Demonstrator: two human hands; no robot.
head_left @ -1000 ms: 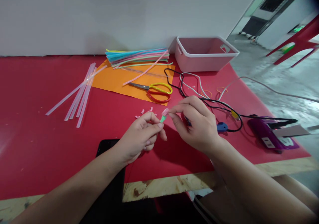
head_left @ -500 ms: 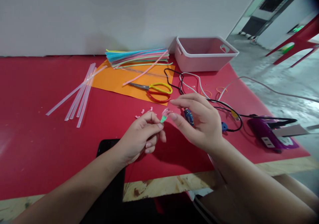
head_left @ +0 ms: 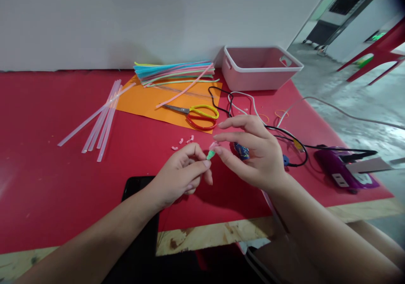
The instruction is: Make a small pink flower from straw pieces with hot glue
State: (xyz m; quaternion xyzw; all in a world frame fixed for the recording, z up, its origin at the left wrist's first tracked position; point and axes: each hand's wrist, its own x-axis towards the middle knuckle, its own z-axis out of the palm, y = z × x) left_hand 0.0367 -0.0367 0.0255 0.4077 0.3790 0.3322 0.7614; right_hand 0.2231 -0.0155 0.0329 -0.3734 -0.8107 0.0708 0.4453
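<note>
A tiny flower-like piece [head_left: 211, 154], with a green base and pink top, is held above the red table. My left hand [head_left: 182, 172] pinches its green base between thumb and forefinger, the other fingers curled. At its pink top, the thumb and forefinger of my right hand [head_left: 257, 155] close in from the right; the remaining fingers are stretched out. Small pink scraps [head_left: 181, 141] lie just beyond my left hand. Scissors [head_left: 202, 116] with yellow and red handles rest partly on an orange sheet [head_left: 142, 103]. A dark blue patterned object [head_left: 241, 151] is partly hidden behind my right hand.
Fuzzy coloured stems [head_left: 174, 71] are stacked at the back, beside a pink basket [head_left: 253, 79]. Translucent pink sticks [head_left: 103, 124] lie to the left. Cables [head_left: 253, 100] run right toward a purple power strip [head_left: 341, 170]. A black phone-like slab [head_left: 136, 185] lies under my left forearm.
Both hands have shifted slightly, and the piece has moved a little right and down. My right forefinger has come down closer to the pink top.
</note>
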